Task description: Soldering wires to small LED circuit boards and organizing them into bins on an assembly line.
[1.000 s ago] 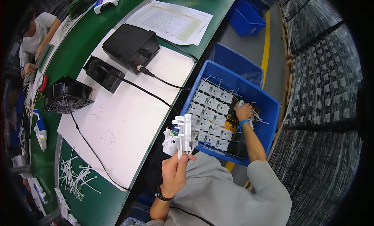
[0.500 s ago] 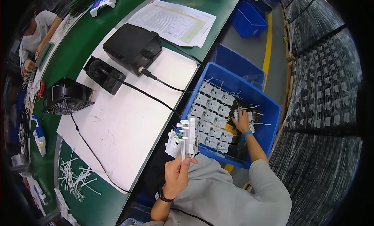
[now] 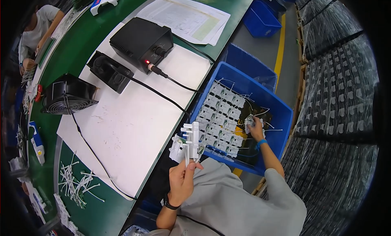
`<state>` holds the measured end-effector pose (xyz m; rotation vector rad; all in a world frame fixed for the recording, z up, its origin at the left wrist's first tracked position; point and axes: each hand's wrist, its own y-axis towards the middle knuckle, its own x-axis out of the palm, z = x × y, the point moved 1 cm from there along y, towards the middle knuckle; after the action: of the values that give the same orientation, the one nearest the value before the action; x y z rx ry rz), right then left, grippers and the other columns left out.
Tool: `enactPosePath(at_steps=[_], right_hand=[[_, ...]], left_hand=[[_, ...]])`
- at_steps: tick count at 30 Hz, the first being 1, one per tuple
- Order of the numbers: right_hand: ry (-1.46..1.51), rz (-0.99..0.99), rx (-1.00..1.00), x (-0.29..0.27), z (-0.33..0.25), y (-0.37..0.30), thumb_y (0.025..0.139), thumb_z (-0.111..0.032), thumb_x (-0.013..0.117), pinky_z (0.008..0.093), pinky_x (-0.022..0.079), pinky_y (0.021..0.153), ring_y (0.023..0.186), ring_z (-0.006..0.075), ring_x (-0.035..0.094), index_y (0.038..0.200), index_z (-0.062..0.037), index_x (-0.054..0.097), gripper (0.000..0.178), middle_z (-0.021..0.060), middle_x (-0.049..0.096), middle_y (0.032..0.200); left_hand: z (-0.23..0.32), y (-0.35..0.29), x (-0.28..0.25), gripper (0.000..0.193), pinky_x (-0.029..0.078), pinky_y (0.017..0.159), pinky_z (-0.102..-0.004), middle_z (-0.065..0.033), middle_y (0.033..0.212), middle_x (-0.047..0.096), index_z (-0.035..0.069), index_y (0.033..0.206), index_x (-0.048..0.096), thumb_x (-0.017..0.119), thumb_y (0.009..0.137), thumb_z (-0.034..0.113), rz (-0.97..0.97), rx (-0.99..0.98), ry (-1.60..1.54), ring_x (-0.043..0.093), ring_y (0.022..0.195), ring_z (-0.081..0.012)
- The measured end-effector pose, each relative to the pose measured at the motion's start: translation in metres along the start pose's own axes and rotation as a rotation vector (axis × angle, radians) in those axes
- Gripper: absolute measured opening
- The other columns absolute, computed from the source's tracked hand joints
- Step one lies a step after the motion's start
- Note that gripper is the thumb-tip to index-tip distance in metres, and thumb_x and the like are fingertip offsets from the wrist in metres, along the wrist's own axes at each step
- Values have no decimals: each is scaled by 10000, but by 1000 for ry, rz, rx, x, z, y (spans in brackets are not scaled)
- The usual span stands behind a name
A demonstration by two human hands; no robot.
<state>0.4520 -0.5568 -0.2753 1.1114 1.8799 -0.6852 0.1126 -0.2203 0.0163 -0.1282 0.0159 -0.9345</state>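
Two hands, head view. Support each piece by its body, keeping the wires [image 3: 273, 130] untangled. Your left hand [image 3: 181, 182] pinches white assemblies [image 3: 192, 139], raised left of the blue bin [image 3: 281, 116]; your right hand [image 3: 256, 130], fingers partly curled, touches a white unit [image 3: 249, 120] inside, toward the right, its grip unclear.

Beside the blue bin [image 3: 273, 107], white plastic pieces [image 3: 190, 141] stand upright in the left hand [image 3: 182, 183]; inside it, the right hand [image 3: 256, 130] touches a white unit [image 3: 249, 121].

Left hand [image 3: 181, 182] in an upright pinch, right hand [image 3: 256, 130] farther forward.
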Motion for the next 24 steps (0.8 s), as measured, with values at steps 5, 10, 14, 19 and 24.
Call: enactPosePath(at_steps=[5,10,14,19,24], right_hand=[[189,88,57,-18,-57,-8,768,-64,817,418,483,1029,1188,336,619,1305,-27,579,588,172,649,1248],[-32,172,-335,-30,-119,16,771,-25,783,450,412,1100,1226,377,578,1285,-39,571,556,187,617,1286],[-214,-132,-374,-10,-98,56,713,-11,769,486,425,1062,1179,417,573,1162,-38,587,485,223,642,1188],[-186,-487,-38,-1,-69,97,709,-31,724,473,474,957,1077,448,631,1114,-40,583,429,253,679,1082],[-357,-521,-38,-6,-57,127,719,-26,662,505,472,957,1112,445,625,1146,-35,559,439,259,681,1101]], left_hand=[[0,-2,-6,276,200,488,-258,54,560,334,-19,931,702,514,1069,128,33,-6,-8,272,519,-23],[-4,0,-6,274,200,490,-260,53,563,340,-18,930,692,513,1071,134,42,-21,11,273,526,-22],[-5,3,2,261,208,490,-263,51,569,345,3,930,687,517,1072,142,-2,-41,-11,280,532,-22],[-7,-1,7,248,216,490,-263,50,578,342,18,933,682,517,1071,142,3,-34,-3,288,541,-24],[-12,-1,9,256,217,491,-265,50,580,341,17,931,677,515,1073,155,-28,-64,-2,292,543,-26]])
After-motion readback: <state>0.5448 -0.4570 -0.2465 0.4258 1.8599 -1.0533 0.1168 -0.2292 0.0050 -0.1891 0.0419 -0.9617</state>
